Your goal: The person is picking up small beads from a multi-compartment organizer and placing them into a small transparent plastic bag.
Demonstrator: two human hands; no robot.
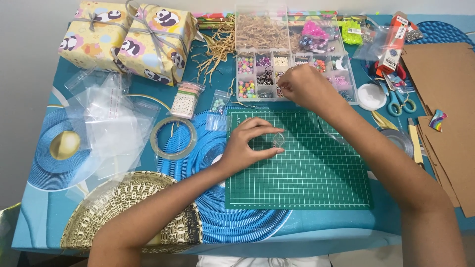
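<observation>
Left hand (250,143) pinching a small clear bag (278,140) over green cutting mat (316,173), right hand (302,86) fingers pinched inside bead organizer box (257,74), contents unclear

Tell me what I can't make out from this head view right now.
- What the right hand is picking from the bead organiser: its own fingers hide it.
- The small clear item at the left hand on the green cutting mat: too small and see-through to identify.
- Individual beads in the compartments: too small to tell apart.
- The brown card sheets: cut off by the right edge.
</observation>
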